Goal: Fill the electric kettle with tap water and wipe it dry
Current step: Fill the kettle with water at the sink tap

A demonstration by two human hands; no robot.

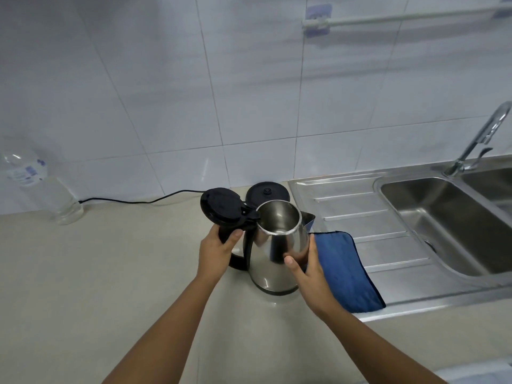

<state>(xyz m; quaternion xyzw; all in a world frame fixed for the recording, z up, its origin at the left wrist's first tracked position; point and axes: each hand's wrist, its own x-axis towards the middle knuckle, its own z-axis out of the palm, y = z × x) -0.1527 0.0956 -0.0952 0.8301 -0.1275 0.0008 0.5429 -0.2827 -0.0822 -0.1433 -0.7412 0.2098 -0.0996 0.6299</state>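
Shiny stainless-steel electric kettle (277,253) near frame centre, off its base and seemingly held just above the pale beige countertop (97,286), black hinged lid (221,207) flipped open toward 10 o'clock, inside bare metal with no water visible. Left hand (219,252) at 9 o'clock of the kettle body, fingers curled tight around the black plastic handle (235,259), thumb pressed on top near the hinge. Right hand (306,268) at 4 o'clock of the body, palm and fingers cupped against the steel wall, thumb laid across the front. Round black power base (267,191) at 12 o'clock behind the kettle, thin black cord (138,200) running off toward 9 o'clock along the white tiled wall (166,92). Folded blue cloth (346,270) at 3 o'clock, just beside the right hand, lying over the edge of the steel drainboard (360,206). Stainless sink basin (448,220) further out at 3 o'clock, chrome tap (482,137) at 2 o'clock above it. Clear plastic bottle (41,184) well apart at 9 o'clock by the wall. White towel rail (401,16) at 1 o'clock, high on the tiles.
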